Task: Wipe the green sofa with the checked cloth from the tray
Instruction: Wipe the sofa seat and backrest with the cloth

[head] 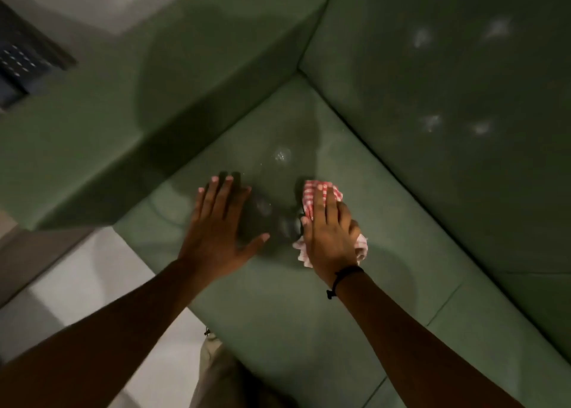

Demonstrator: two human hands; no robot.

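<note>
The right hand (329, 234) lies flat, palm down, on the cloth (321, 197), pressing it onto the seat of the sofa (278, 315) near the inner corner where the two backrests meet. Its fingers are straight and close together, not curled round the fabric. The red-and-white checked cloth is bunched into a long wad whose axis runs along the hand, from a frilled end by the wrist to a flatter end beyond the fingertips, pointing up toward the corner. A dark band (343, 276) circles the right wrist. The left hand (221, 222) rests flat on the seat just beside it, fingers spread, holding nothing. Between and ahead of the hands the seat shows damp, foamy patches (282, 154); pale spots (429, 121) mark the right backrest.
</note>
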